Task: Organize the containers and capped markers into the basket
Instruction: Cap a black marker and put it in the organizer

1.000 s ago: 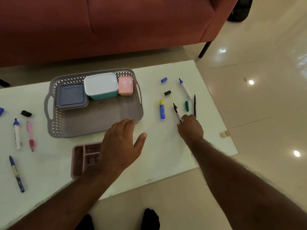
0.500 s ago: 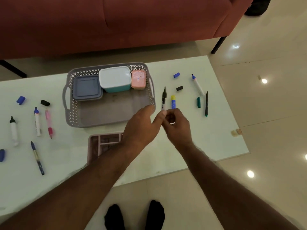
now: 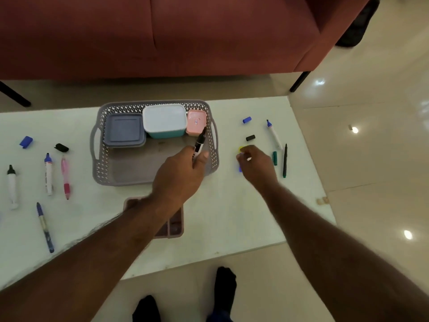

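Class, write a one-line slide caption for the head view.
Left hand holds a black marker over the grey basket; right hand reaches the yellow-capped blue marker.

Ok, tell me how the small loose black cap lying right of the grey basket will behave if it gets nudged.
The small black cap is a short cylinder lying on its side, so it will probably roll on the smooth white tabletop. It looks like light hollow plastic, so a brush from the right hand would likely send it skidding. It looks stiff, not fragile.

Perforated grey plastic basket (matt); glossy floor tiles; cloth-covered sofa
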{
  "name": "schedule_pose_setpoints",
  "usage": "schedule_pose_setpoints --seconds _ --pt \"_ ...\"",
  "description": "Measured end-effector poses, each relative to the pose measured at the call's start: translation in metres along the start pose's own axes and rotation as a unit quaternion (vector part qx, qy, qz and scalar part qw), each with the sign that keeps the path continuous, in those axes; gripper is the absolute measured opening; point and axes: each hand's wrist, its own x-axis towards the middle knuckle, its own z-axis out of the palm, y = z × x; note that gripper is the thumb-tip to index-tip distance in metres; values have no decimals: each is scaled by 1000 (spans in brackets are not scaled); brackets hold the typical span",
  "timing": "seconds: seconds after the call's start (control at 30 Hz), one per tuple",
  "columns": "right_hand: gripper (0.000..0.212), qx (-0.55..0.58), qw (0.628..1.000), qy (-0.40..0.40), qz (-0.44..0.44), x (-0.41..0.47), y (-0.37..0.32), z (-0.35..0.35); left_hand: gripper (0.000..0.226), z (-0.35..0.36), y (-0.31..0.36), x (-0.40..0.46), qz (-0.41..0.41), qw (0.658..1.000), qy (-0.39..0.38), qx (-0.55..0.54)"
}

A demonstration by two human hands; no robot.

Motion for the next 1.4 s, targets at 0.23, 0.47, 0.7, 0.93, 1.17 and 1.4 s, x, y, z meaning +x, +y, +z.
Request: schedule_pose_setpoints --seconds 0.23,0.47,0.7,0.93,1.17,1.4 --pt "44 -179 981 -63 -35 81 27 -4 39 33 -1 2 -12 1000 2 3" --pt "53 -265 953 -104 -101 114 47 7 37 47 4 12 -7 1000 29 10" --pt "28 -221 972 -38 -67 106 46 8 35 42 1 15 -20 999 28 24" --pt "16 413 902 -127 20 40 -47 -17 36 29 -4 13 -21 998 11 65" --pt "26 490 852 -181 18 1 -89 -9 43 16 -15 3 -32 995 3 91" --pt "20 471 860 -195 18 -11 -98 -7 44 13 -20 -4 -29 996 9 80"
